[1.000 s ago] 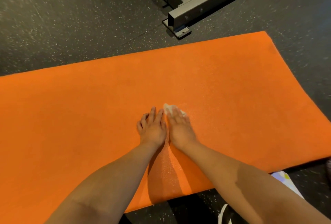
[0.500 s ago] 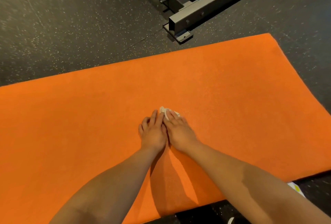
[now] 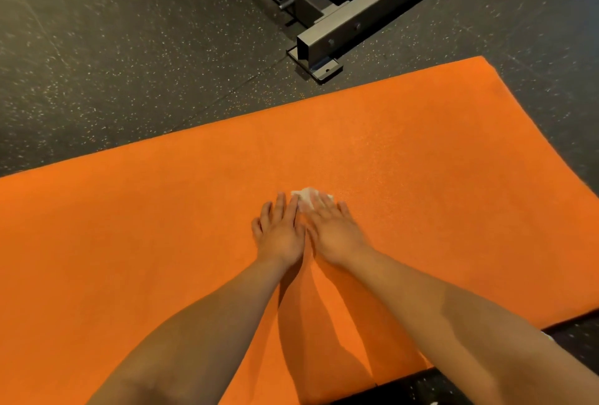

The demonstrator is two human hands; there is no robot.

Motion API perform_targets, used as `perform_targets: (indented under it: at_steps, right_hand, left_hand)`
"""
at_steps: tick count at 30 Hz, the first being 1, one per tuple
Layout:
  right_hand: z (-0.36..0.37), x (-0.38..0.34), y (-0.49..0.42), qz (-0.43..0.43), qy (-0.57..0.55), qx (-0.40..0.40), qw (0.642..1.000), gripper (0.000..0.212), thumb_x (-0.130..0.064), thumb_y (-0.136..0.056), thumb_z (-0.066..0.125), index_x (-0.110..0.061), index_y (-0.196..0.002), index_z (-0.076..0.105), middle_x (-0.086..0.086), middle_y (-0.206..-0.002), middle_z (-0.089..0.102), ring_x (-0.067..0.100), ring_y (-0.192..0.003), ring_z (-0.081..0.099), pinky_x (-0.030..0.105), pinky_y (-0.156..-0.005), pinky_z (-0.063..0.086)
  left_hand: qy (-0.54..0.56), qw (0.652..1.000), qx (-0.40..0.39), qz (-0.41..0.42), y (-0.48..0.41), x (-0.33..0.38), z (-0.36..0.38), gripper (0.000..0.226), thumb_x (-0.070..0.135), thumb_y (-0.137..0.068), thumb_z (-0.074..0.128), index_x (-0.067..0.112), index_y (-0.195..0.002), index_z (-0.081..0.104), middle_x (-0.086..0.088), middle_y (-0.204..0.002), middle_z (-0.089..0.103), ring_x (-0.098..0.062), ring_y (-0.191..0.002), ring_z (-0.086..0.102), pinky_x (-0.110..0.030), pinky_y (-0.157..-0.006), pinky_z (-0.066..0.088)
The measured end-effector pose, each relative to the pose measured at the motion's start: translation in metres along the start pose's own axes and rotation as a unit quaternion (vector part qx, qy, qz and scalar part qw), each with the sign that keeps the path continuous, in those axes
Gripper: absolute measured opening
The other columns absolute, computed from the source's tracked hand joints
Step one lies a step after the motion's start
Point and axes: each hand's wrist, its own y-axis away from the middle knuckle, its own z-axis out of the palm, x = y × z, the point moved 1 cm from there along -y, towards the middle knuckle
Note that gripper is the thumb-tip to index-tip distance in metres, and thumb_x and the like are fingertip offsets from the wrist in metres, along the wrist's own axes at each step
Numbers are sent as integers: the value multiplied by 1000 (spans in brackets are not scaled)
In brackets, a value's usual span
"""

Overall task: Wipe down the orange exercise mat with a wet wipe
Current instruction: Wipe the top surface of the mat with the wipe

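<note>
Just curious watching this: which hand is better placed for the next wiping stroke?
Right hand, probably: it lies flat over the wet wipe on the orange exercise mat; the left hand rests beside it.

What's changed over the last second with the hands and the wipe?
Little. The left hand has edged slightly rightward, so its fingertips now meet the wet wipe, which a second ago lay under the right hand alone. Nothing gripped or released. Both hands stay flat, side by side, mid orange mat; metal frame unmoved.

Bare forearms (image 3: 227,323), uncovered as far as the view shows, with the left hand (image 3: 280,237) and right hand (image 3: 337,236) bare too.
</note>
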Motion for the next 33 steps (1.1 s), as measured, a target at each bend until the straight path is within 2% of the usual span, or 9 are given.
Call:
perform_targets:
  at_steps: [5, 7, 10, 13, 18, 20, 25, 29, 33]
  right_hand:
    - [-13, 24, -12, 214, -50, 60, 974, 62, -32, -109, 23, -23, -162, -8, 8, -167, -20, 23, -154, -19, 47, -126, -7]
    - [-6, 8, -14, 186, -68, 61, 978, 64, -28, -108, 26, -24, -162, -7, 7, -166, -21, 24, -154, -18, 46, -126, -6]
    - [9, -18, -12, 48, -51, 26, 997, 65, -29, -106, 31, -29, -162, -3, 0, -168, -15, 20, -155, -15, 48, -126, -1]
    - [3, -6, -14, 7, -14, 5, 1000, 59, -35, -109, 26, -34, -162, 0, -6, -169, -10, 15, -155, -12, 48, -126, -4]
    - [-12, 19, -12, 201, -46, 44, 978, 61, -36, -109, 22, -27, -162, -8, -1, -167, -21, 20, -154, -18, 47, -124, -9]
    - [-11, 1, -16, 185, -67, 40, 980, 62, -33, -108, 25, -26, -162, -6, 1, -168, -18, 22, -155, -16, 46, -125, -9]
    - [-8, -10, -15, 11, -16, -6, 1000, 56, -36, -109, 22, -33, -162, 4, -7, -170, -5, 16, -156, -8, 46, -125, -6]
    - [-20, 27, -22, 135, -13, 18, 991, 61, -39, -109, 20, -32, -161, -10, -4, -167, -18, 19, -155, -16, 48, -123, -9]
    - [-21, 18, -37, 218, -71, 46, 972, 61, -37, -109, 20, -27, -161, -9, 2, -166, -23, 22, -153, -21, 48, -124, -10]
  left_hand:
    - [-6, 1000, -12, 7, -1, -7, 7, 55, 54, -104, 24, 49, -156, 7, 15, -167, -12, -20, -152, -7, -49, -120, 2]
    - [5, 1000, -8, 8, -1, -9, 7, 56, 54, -103, 25, 50, -156, 8, 16, -167, -11, -19, -152, -8, -48, -120, 2]
    - [20, 1000, 3, 19, -1, -11, 8, 55, 52, -103, 26, 49, -156, 9, 17, -167, -9, -18, -152, -7, -47, -120, 2]
    - [23, 999, 8, 22, -2, -11, 7, 56, 52, -103, 27, 49, -155, 9, 17, -167, -9, -17, -152, -7, -47, -120, 2]
    - [11, 1000, 3, 17, -2, -10, 8, 56, 53, -102, 28, 50, -154, 11, 16, -167, -7, -19, -151, -5, -47, -119, 4]
    - [15, 1000, 6, 11, -3, -7, 6, 56, 51, -101, 32, 49, -154, 15, 15, -167, -4, -20, -151, -3, -47, -118, 5]
    - [27, 998, 50, 0, -11, 0, -7, 49, 44, -102, 37, 44, -151, 27, 10, -166, 11, -26, -146, 12, -46, -115, 14]
    - [-18, 1000, 0, 11, -24, -5, -9, 57, 49, -104, 30, 46, -157, 8, 14, -167, -10, -24, -151, -2, -51, -118, 8]
    - [-2, 1000, 3, 1, -27, -6, -6, 55, 53, -103, 26, 49, -155, 8, 16, -167, -9, -20, -150, -3, -47, -116, 6]
